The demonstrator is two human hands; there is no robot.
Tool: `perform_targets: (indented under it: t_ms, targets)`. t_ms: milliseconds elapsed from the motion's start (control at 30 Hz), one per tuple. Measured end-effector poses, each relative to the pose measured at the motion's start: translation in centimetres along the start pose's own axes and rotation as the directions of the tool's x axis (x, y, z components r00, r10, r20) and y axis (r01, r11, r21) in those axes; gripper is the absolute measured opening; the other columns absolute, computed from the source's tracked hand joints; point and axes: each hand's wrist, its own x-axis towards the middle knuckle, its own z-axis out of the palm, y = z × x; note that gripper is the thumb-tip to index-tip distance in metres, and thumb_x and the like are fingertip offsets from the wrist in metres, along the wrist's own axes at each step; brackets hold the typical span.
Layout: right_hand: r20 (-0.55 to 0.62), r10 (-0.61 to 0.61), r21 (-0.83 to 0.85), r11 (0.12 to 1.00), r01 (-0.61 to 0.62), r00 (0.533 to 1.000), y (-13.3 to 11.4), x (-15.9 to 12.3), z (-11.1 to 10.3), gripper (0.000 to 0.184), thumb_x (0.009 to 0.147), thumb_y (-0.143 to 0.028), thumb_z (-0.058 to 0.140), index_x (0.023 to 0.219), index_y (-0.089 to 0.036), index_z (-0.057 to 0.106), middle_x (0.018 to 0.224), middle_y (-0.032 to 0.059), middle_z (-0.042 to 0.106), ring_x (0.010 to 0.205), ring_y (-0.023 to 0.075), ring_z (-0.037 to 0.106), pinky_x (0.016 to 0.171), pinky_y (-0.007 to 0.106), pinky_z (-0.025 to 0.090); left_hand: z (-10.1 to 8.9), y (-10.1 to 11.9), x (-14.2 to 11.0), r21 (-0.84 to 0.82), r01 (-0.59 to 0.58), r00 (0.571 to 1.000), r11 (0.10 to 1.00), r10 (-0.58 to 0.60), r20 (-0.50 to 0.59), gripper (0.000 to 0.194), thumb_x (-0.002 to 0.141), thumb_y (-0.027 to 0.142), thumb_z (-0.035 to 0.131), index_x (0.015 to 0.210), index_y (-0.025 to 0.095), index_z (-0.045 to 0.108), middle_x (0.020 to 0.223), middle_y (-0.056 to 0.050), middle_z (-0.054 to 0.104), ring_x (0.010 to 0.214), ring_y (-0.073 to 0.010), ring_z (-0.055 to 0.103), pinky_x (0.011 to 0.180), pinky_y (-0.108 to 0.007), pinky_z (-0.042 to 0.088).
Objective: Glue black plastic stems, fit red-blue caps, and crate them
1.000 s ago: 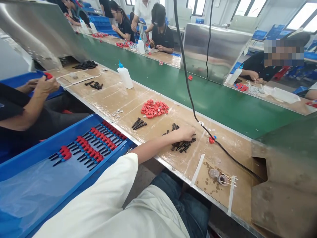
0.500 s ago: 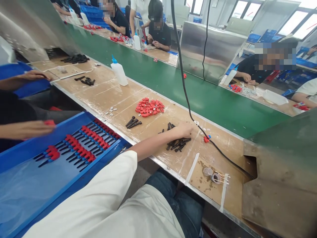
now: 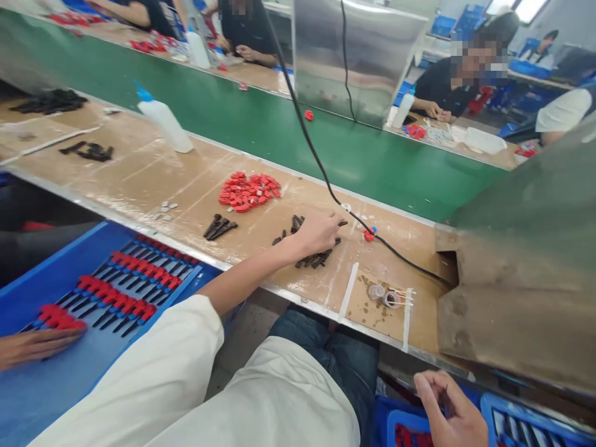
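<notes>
My left hand (image 3: pixel 319 233) is over a loose pile of black plastic sticks (image 3: pixel 313 259) on the bench. Its fingers are closed, and one short black stick (image 3: pixel 343 223) juts out at the fingertips. At the lower right, my right hand (image 3: pixel 452 410) is in the air off the bench edge, with fingers and thumb curled in; whatever it may hold is hidden. Below it are blue trays (image 3: pixel 395 417) with red parts and black sticks. To the left of the pile lie a heap of red plastic parts (image 3: pixel 249 191) and a few more black sticks (image 3: pixel 220 227).
A black cable (image 3: pixel 321 164) hangs down across the bench, passing a red-blue piece (image 3: pixel 369 234). Small cups (image 3: pixel 391 299) with cotton swabs stand at right. A white bottle (image 3: pixel 165 124) stands by the green belt (image 3: pixel 372 155). A co-worker's hand (image 3: pixel 41 344) touches the blue tray at left.
The view has swung right and down. My right hand has come into view at the lower right. A black stick now shows at my left fingertips. The co-worker's hand has lowered into the tray.
</notes>
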Motion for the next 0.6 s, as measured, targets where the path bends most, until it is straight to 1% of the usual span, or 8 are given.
perform_targets:
  t_ms: [33, 67, 133, 233, 300, 433, 533, 600]
  targets:
    - [-0.036, 0.052, 0.014, 0.999, -0.051, 0.998, 0.2, 0.3, 0.2, 0.04, 0.079, -0.062, 0.065, 0.075, -0.023, 0.068, 0.062, -0.0001, 0.061, 0.055, 0.0157, 0.058, 0.052, 0.025, 0.049, 0.3, 0.1, -0.9, -0.22, -0.039, 0.999, 0.975, 0.029, -0.045, 0.035, 0.091, 0.017, 0.047, 0.12, 0.01, 0.065, 0.118, -0.016, 0.068, 0.112, -0.0264, 0.063, 0.096, -0.037, 0.048]
    - [-0.069, 0.102, 0.043, 0.994, -0.099, 0.992, 0.3, 0.8, 0.5, 0.043, 0.078, -0.063, 0.065, 0.083, -0.021, 0.07, 0.064, 0.0, 0.061, 0.056, 0.0154, 0.058, 0.053, 0.024, 0.05, 0.7, 0.2, -1.9, -0.46, -0.058, 0.998, 0.886, 0.035, -0.058, 0.033, 0.093, 0.024, 0.049, 0.118, 0.012, 0.065, 0.113, -0.013, 0.069, 0.106, -0.0242, 0.065, 0.094, -0.036, 0.05]
    - [-0.11, 0.181, 0.132, 0.977, -0.167, 0.977, 0.4, 2.1, 1.5, 0.052, 0.077, -0.064, 0.067, 0.101, -0.018, 0.071, 0.068, -0.0001, 0.061, 0.059, 0.015, 0.059, 0.057, 0.025, 0.051, 2.0, 0.9, -3.8, -0.838, -0.009, 1.0, 0.545, 0.029, 0.008, 0.034, 0.091, 0.038, 0.057, 0.112, 0.012, 0.065, 0.099, -0.009, 0.07, 0.09, -0.0206, 0.067, 0.085, -0.034, 0.053]
    - [-0.107, 0.22, 0.291, 0.94, -0.181, 0.97, 0.3, 4.9, 3.6, 0.062, 0.074, -0.062, 0.071, 0.115, -0.015, 0.067, 0.07, -0.0014, 0.059, 0.059, 0.0133, 0.056, 0.057, 0.025, 0.05, 4.5, 2.8, -6.1, -0.983, 0.179, 0.984, 0.032, -0.005, 0.179, 0.039, 0.082, 0.046, 0.072, 0.101, 0.013, 0.061, 0.087, -0.006, 0.068, 0.086, -0.0182, 0.068, 0.085, -0.032, 0.052]
    - [-0.09, 0.217, 0.376, 0.911, -0.169, 0.972, 0.2, 6.7, 4.8, 0.064, 0.071, -0.06, 0.073, 0.115, -0.014, 0.067, 0.069, -0.002, 0.058, 0.056, 0.0121, 0.052, 0.053, 0.025, 0.048, 6.1, 4.0, -7.0, -0.939, 0.297, 0.952, -0.175, -0.018, 0.305, 0.038, 0.08, 0.044, 0.077, 0.097, 0.015, 0.059, 0.087, -0.006, 0.069, 0.091, -0.018, 0.07, 0.09, -0.031, 0.052]
    - [-0.119, 0.21, 0.416, 0.898, -0.143, 0.971, 0.4, 9.2, 5.9, 0.053, 0.069, -0.057, 0.076, 0.101, -0.014, 0.075, 0.07, 0.0015, 0.064, 0.057, 0.0131, 0.055, 0.054, 0.027, 0.047, 7.7, 4.9, -7.8, -0.826, 0.44, 0.886, -0.351, 0.017, 0.464, 0.045, 0.074, 0.046, 0.083, 0.096, 0.016, 0.058, 0.095, -0.008, 0.072, 0.09, -0.019, 0.073, 0.081, -0.028, 0.055]
    - [-0.139, 0.092, 0.349, 0.936, -0.038, 0.986, 0.1, 9.8, 6.1, 0.039, 0.074, -0.052, 0.073, 0.091, -0.017, 0.079, 0.078, 0.0049, 0.07, 0.067, 0.0165, 0.062, 0.061, 0.028, 0.05, 8.0, 4.7, -8.0, -0.8, 0.467, 0.874, -0.376, 0.058, 0.483, 0.055, 0.065, 0.051, 0.088, 0.095, 0.017, 0.058, 0.098, -0.009, 0.073, 0.085, -0.0207, 0.074, 0.069, -0.026, 0.057]
    - [-0.139, -0.009, 0.285, 0.957, 0.048, 0.99, -0.3, 9.9, 6.1, 0.033, 0.078, -0.049, 0.071, 0.088, -0.019, 0.08, 0.081, 0.0055, 0.072, 0.068, 0.0162, 0.062, 0.061, 0.027, 0.05, 8.1, 4.4, -8.0, -0.791, 0.486, 0.865, -0.372, 0.08, 0.495, 0.052, 0.067, 0.051, 0.087, 0.093, 0.016, 0.058, 0.097, -0.01, 0.074, 0.082, -0.0205, 0.075, 0.064, -0.023, 0.056]
